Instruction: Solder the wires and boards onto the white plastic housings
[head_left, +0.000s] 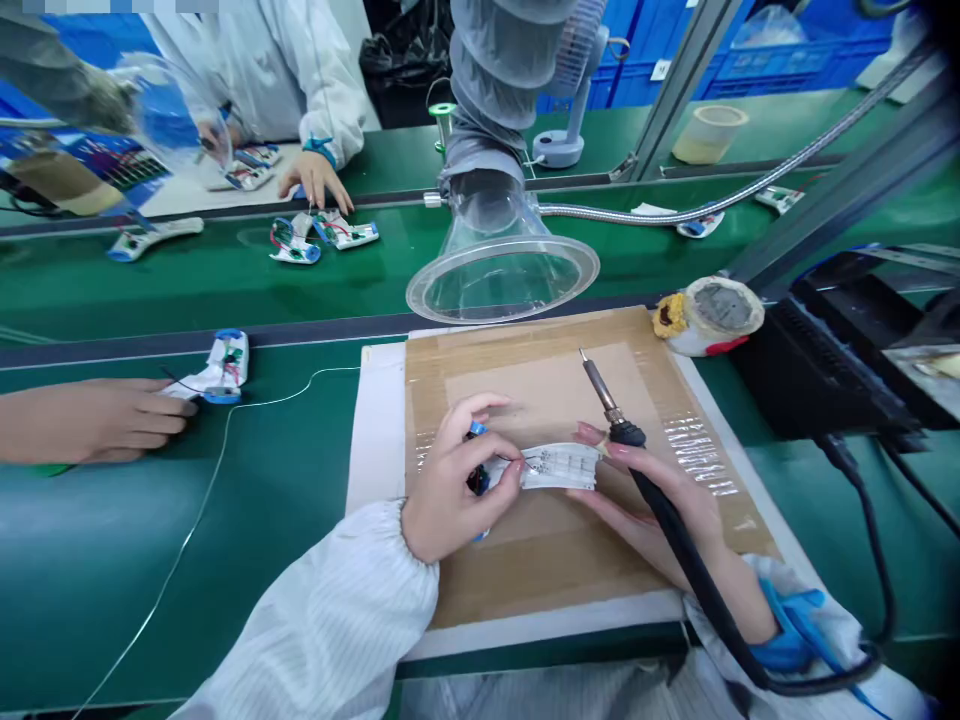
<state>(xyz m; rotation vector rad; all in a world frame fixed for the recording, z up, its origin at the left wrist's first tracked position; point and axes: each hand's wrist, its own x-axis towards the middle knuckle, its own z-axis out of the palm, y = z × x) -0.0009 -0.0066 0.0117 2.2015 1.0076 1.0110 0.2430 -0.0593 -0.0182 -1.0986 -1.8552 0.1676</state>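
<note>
My left hand (pixel 457 475) pinches the left end of a small white plastic part (pixel 561 466) with thin wires and a blue piece. It lies on a brown cardboard mat (pixel 540 560). My right hand (pixel 660 495) supports the part's right end with its fingertips and holds a black-handled soldering iron (pixel 622 425). The iron's metal tip points up and away from the part.
A clear fume-extractor funnel (pixel 502 270) hangs just beyond the mat. An iron stand with sponge (pixel 709 315) sits right, a black box (pixel 832 360) beyond. Another person's hand (pixel 97 420) reaches in left by a white part (pixel 221 368). A co-worker's hand (pixel 315 180) works across the green belt.
</note>
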